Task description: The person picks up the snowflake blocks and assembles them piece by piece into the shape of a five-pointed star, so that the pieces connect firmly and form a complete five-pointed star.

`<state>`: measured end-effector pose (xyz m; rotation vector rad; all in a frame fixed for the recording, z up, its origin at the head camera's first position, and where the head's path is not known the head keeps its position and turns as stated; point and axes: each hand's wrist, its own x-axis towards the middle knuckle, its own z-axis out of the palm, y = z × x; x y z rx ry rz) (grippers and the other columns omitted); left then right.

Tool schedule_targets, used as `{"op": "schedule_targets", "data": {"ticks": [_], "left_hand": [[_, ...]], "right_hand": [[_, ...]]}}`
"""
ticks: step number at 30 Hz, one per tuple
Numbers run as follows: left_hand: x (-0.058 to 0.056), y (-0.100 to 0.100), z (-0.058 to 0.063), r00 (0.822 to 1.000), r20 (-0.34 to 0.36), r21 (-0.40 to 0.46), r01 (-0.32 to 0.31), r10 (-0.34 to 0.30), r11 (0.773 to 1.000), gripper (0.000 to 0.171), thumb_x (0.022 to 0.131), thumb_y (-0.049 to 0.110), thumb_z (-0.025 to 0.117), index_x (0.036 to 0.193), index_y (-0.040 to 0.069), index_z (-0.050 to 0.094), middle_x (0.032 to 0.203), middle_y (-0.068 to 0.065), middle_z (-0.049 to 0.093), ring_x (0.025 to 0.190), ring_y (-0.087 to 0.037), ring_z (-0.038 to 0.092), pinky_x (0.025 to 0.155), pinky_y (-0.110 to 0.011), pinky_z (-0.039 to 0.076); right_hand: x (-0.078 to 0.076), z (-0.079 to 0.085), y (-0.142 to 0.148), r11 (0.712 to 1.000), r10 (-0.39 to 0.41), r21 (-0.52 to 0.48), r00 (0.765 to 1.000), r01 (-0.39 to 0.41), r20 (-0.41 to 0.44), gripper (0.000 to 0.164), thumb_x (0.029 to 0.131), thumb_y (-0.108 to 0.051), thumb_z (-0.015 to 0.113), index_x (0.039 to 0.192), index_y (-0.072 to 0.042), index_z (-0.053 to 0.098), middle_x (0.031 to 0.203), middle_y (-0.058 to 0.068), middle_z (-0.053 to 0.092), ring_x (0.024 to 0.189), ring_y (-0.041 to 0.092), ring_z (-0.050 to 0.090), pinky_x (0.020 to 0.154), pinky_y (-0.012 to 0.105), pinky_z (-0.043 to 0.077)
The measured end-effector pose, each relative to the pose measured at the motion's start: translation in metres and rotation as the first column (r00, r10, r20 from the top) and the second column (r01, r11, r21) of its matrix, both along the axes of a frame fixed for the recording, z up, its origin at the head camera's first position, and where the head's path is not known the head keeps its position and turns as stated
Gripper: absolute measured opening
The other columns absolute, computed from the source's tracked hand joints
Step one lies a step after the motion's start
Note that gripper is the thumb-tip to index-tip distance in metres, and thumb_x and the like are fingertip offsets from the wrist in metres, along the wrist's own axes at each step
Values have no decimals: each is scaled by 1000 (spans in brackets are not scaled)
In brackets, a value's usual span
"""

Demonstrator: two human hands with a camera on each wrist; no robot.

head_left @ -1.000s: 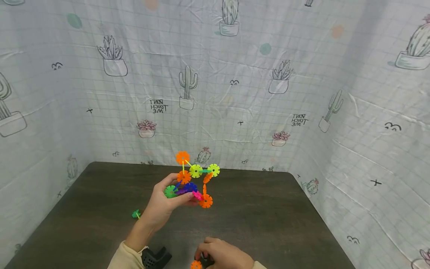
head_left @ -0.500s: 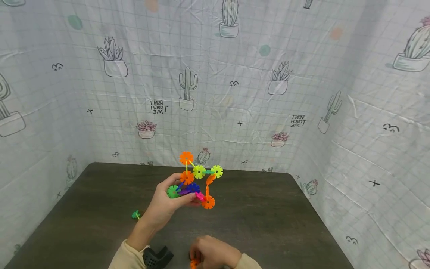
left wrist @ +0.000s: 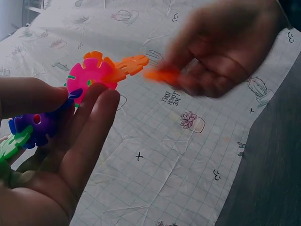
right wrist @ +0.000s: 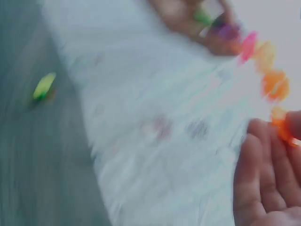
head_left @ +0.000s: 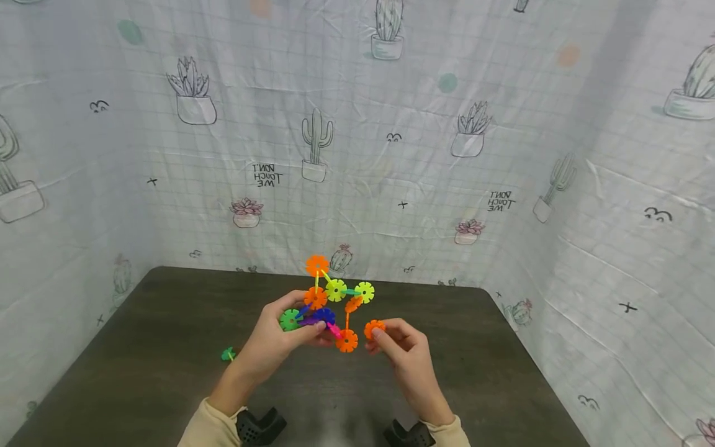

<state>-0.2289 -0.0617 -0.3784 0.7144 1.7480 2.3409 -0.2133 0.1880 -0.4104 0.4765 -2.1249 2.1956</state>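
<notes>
My left hand (head_left: 270,341) grips a linked shape of notched plastic discs (head_left: 315,298) above the table. Orange, yellow, green, blue, purple and pink discs slot edge to edge in it, and the thumb presses near the blue disc (head_left: 324,317). In the left wrist view a pink disc (left wrist: 84,79) stands beside the fingertips. Between thumb and fingers, my right hand (head_left: 410,363) pinches a loose orange disc (head_left: 375,329). That disc is just right of the shape's lowest orange disc (head_left: 347,341), with a small gap in the head view. The right wrist view is blurred.
Joined green and yellow discs (head_left: 228,354) lie on the dark wooden table (head_left: 475,372), left of my left forearm. Black wrist devices (head_left: 260,428) sit at both cuffs. A cactus-print cloth (head_left: 357,155) hangs behind the table and along its sides.
My right hand has risen from the near table edge, bringing the orange disc up beside the linked shape. My left hand keeps its grip; the shape has shifted slightly right in view.
</notes>
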Motion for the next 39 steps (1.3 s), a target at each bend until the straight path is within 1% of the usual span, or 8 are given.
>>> {"op": "schedule_targets", "data": {"ticks": [5, 10, 13, 19, 24, 30, 34, 39], "left_hand": [[-1, 0, -1, 1000, -6, -16, 14, -15, 1000, 43, 93, 4, 72, 132, -4, 54, 116, -17, 62, 91, -29, 76, 82, -47, 61], [-1, 2, -2, 1000, -9, -65, 14, -14, 998, 47, 93, 7, 73, 136, -1, 54, 121, -17, 61, 92, -28, 75, 81, -46, 62], [-1, 3, -2, 999, -23, -108, -33, 31, 994, 50, 92, 8, 75, 138, 4, 54, 125, -18, 60, 95, -25, 73, 81, -42, 62], [-1, 6, -1, 989, -36, -192, -145, 141, 971, 59, 91, 14, 78, 141, 12, 47, 126, -20, 65, 99, -22, 71, 83, -31, 61], [-2, 13, -4, 979, -22, -191, -204, 204, 960, 67, 90, 17, 79, 146, 19, 42, 120, -18, 68, 97, -22, 72, 82, -31, 61], [-2, 20, -5, 965, 81, -183, -230, 248, 956, 60, 88, 22, 82, 139, 15, 51, 111, -14, 72, 92, -25, 75, 84, -36, 61], [-2, 21, -6, 965, 193, -102, -161, 179, 982, 53, 89, 22, 80, 132, 5, 53, 112, -11, 73, 96, -25, 75, 90, -36, 60], [0, 21, -6, 962, 273, 87, -20, -4, 996, 52, 97, 14, 70, 141, 8, 42, 115, -5, 68, 102, -21, 72, 95, -43, 58]], "right_hand": [[0, 18, -13, 962, 110, -247, 993, -115, -32, 17, 106, -11, 53, 105, -16, 69, 105, -5, 68, 98, 11, 67, 91, 28, 58], [-3, 18, -25, 907, 209, -372, 978, -197, -9, 23, 108, -13, 48, 105, -17, 70, 112, -2, 68, 105, 13, 70, 96, 29, 56], [-3, 17, -29, 891, 228, -403, 974, -211, -4, 23, 109, -13, 48, 105, -16, 70, 113, 0, 69, 104, 15, 72, 95, 30, 57], [-1, 18, -35, 899, 154, -411, 988, -152, -28, 21, 108, -13, 51, 105, -15, 71, 109, 0, 68, 102, 15, 71, 96, 30, 57], [0, 20, -40, 902, 65, -421, 994, -95, -86, 21, 107, -10, 50, 105, -12, 70, 106, 2, 68, 100, 16, 71, 95, 29, 56], [0, 18, -42, 882, 31, -461, 988, -97, -150, 21, 107, -7, 49, 104, -12, 69, 104, 1, 68, 97, 13, 69, 91, 24, 57], [-2, 18, -41, 886, 33, -448, 979, -121, -200, 24, 106, -3, 47, 105, -12, 70, 103, 0, 69, 95, 12, 68, 90, 24, 57], [-1, 21, -40, 927, -35, -370, 971, -57, -236, 23, 104, 1, 51, 103, -11, 71, 99, -2, 69, 91, 11, 66, 90, 24, 57]]}}
